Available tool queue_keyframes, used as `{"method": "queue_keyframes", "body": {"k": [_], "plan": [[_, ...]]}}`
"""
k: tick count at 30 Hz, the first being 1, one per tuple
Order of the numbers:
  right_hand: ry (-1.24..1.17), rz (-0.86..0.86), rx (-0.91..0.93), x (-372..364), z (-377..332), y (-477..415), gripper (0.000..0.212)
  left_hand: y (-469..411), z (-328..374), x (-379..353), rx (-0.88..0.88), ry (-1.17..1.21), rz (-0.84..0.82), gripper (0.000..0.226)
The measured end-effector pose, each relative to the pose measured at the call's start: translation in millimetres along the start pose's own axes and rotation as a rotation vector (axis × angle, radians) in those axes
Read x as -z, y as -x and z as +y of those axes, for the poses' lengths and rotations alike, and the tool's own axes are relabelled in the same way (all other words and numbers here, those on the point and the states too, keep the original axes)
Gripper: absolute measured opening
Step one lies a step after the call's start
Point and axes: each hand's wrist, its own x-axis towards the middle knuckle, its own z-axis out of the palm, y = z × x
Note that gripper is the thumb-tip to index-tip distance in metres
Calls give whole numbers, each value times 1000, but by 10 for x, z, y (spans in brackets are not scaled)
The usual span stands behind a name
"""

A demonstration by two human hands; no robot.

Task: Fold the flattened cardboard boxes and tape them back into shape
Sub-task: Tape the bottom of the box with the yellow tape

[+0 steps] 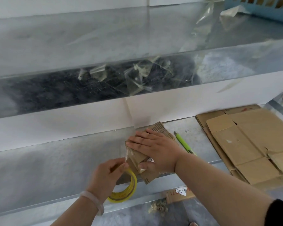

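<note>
A small folded cardboard box (138,158) sits near the front edge of the metal shelf (55,162). My right hand (155,150) lies flat on top of it, fingers straight and thumb against its near side. My left hand (106,175) grips a yellow roll of clear tape (128,189) just left of the box. A strip of tape (126,154) runs up from the roll to the box's left edge.
A green utility knife (184,142) lies right of the box. Several flattened cardboard boxes (245,142) are stacked at the right. Crumpled tape scraps (137,74) sit on the upper shelf. A blue basket (265,7) stands at the top right. Cardboard and debris lie below.
</note>
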Motion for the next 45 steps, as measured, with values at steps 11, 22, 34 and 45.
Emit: {"method": "queue_keyframes", "body": {"k": [11, 22, 34, 45], "plan": [[-93, 588, -321, -109, 82, 347, 58, -129, 91, -129, 15, -58, 3, 15], [-150, 38, -1074, -607, 344, 895, 18, -19, 60, -101, -38, -15, -25, 20], [-670, 444, -722, 6, -692, 856, 50, -2, 47, -111, -9, 31, 48, 9], [-377, -38, -615, -5, -1062, 413, 66, 7, 115, -156, 6, -66, 97, 19]]}}
